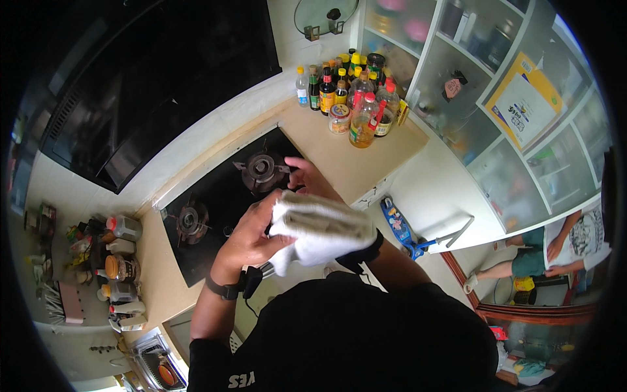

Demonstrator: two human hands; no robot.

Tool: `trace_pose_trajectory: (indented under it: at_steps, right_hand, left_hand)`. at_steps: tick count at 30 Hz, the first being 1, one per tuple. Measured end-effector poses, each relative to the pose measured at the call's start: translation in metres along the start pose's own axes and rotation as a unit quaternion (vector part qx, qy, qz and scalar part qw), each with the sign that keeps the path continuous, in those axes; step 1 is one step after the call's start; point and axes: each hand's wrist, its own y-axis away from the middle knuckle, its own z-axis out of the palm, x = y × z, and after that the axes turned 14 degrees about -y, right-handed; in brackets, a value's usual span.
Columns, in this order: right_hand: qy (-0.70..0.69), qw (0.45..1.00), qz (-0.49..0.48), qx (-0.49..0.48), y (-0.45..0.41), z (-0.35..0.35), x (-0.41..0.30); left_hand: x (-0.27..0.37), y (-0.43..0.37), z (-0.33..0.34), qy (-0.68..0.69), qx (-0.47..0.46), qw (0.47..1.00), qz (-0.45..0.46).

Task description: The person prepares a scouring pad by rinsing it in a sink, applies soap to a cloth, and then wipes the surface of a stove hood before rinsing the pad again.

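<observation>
My left hand (250,230), with a black band at the wrist, grips the left end of a folded white cloth (321,225). Behind the cloth's upper edge, my right hand (308,179) shows its fingers apart and nothing between them. The cloth hides part of my right hand and wrist, so whether its palm touches the cloth is not visible. Both hands are above the front of a black gas cooktop (215,250). One burner (262,169) lies just left of my right fingertips, and another burner (191,223) is farther left.
Sauce and oil bottles (362,122) crowd the counter's far corner. Jars and plastic containers (122,269) line the left counter. A black range hood (186,78) overhangs the cooktop. A blue scooter (401,225) leans by the white cabinet at right. Another person (558,250) is beyond a wood-framed doorway.
</observation>
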Motion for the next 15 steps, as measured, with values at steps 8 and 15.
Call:
trace_pose_trajectory:
  at_steps: [8,15]
  right_hand:
    - [-0.546,0.816,0.042,0.185,0.049,0.003,0.017]
    - [-0.472,0.879,0.048,0.054,0.070,-0.013,0.038]
  left_hand:
    - [-0.014,-0.021,0.034,-0.030,0.194,0.971,-0.139]
    - [-0.036,-0.019,0.029,-0.005,0.164,0.964,-0.207]
